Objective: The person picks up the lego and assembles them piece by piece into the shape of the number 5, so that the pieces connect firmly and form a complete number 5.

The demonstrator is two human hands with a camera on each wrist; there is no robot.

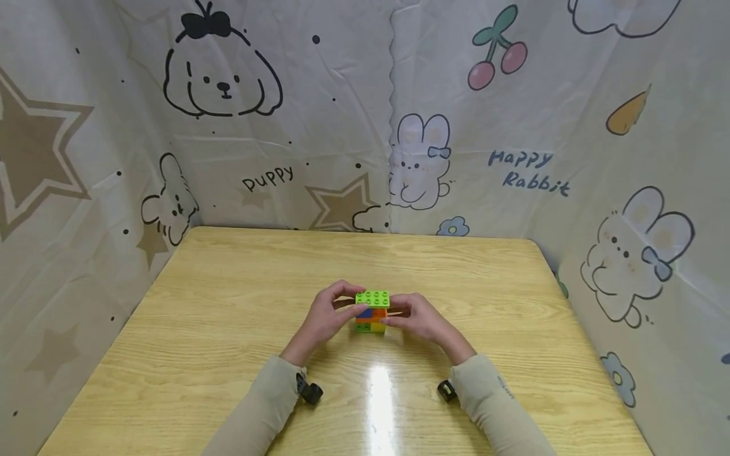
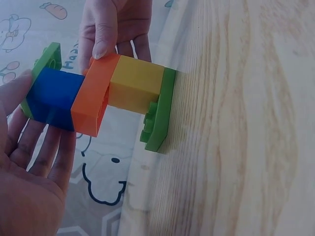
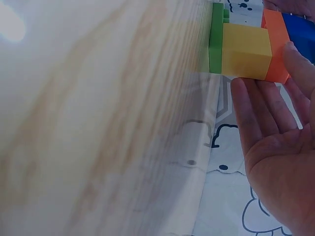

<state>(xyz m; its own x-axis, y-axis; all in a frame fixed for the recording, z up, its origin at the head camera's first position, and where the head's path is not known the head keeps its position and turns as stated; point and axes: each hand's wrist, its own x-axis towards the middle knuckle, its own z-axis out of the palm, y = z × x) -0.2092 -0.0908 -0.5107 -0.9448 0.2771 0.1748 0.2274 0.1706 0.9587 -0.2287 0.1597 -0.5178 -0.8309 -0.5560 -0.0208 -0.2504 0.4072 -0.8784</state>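
Observation:
Between the two hands stands a small upright stack of toy building bricks. From the bottom it has a green plate [image 2: 163, 110], a yellow brick [image 2: 137, 83], an orange brick [image 2: 93, 96], a blue brick [image 2: 55, 98] and a studded light green plate [image 1: 372, 298] on top. My left hand [image 1: 326, 315] grips the upper part from the left, its thumb in front by the blue brick and top plate. My right hand [image 1: 423, 318] holds the stack from the right, thumb on the orange brick. The fingertips behind are partly hidden.
The stack is on a wooden table [image 1: 256, 272], past the middle toward its far edge. Cartoon-printed cloth [image 1: 336, 126] hangs behind and along both sides. A small black device [image 1: 310, 389] is strapped at the left wrist, another device [image 1: 447, 391] at the right.

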